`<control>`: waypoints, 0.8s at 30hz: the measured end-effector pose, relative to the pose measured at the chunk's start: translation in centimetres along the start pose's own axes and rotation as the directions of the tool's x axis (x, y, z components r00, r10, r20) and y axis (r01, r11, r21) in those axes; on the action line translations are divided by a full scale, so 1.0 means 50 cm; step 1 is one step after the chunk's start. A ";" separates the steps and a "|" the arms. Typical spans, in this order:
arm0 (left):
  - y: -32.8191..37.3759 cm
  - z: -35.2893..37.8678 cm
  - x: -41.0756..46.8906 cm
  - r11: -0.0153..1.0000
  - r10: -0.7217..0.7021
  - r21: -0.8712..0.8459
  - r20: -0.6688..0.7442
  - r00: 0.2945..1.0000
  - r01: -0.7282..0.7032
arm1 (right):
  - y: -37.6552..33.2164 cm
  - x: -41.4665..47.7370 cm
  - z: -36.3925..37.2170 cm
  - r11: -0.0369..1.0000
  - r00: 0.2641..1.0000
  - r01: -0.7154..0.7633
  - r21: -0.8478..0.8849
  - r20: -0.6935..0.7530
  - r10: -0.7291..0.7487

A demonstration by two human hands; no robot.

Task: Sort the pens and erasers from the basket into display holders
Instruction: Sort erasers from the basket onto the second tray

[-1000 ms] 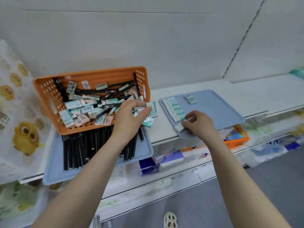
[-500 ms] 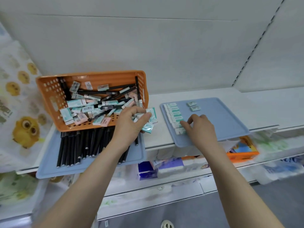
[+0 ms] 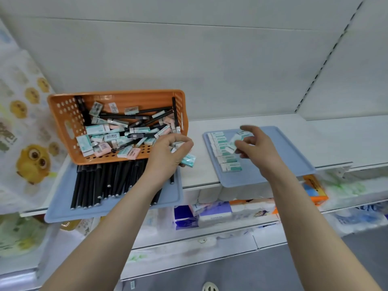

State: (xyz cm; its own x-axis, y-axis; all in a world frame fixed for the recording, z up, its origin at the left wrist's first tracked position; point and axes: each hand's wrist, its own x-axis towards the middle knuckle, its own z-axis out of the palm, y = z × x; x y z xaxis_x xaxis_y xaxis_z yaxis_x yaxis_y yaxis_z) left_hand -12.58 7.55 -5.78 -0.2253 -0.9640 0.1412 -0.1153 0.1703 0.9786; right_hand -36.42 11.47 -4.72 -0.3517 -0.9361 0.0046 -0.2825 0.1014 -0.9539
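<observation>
The orange basket (image 3: 63, 114) holds a jumble of black pens and boxed erasers in teal and pink. At its right front corner, my left hand (image 3: 165, 156) grips a small bunch of teal erasers (image 3: 189, 160). Just below the basket, black pens (image 3: 100, 183) lie in a row on the left blue tray (image 3: 63, 213). On the right blue tray (image 3: 294, 156), a column of teal erasers (image 3: 223, 151) is lined up. My right hand (image 3: 258, 150) hovers over that tray, its fingertips pinching one tilted, blurred eraser (image 3: 234, 140).
Everything sits on a white shelf (image 3: 336, 135) against a white back panel. A loose eraser (image 3: 244, 134) lies at the tray's far side. Below are lower shelves with packaged goods and an orange box (image 3: 315, 190). An owl-print sheet (image 3: 31, 158) hangs at the left.
My right hand has lifted from pressing the near end of the eraser column and now hovers higher with a tilted eraser. My left hand stays by the basket with its erasers.
</observation>
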 end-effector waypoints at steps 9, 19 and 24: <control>-0.003 0.030 -0.006 1.000 -0.008 0.014 0.045 0.999 0.008 | 0.034 -0.027 -0.026 0.977 0.993 -0.116 0.179 0.057 0.108; -0.006 0.033 -0.020 0.998 -0.060 -0.016 0.064 0.996 0.061 | 0.006 -0.030 -0.043 0.966 0.926 -0.200 -0.163 0.290 0.241; -0.013 0.045 -0.023 0.999 -0.046 -0.010 0.092 0.995 0.047 | 0.020 -0.047 -0.031 0.797 0.972 0.023 -0.603 0.201 0.124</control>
State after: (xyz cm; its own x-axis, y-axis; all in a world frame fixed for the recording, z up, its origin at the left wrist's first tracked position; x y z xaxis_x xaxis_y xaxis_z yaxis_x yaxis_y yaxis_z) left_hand -14.43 8.99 -6.90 -0.3082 -0.9478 0.0815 -0.1158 0.1224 0.9857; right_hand -37.25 14.31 -5.23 -0.1974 -0.9647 -0.1743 -0.7717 0.2626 -0.5792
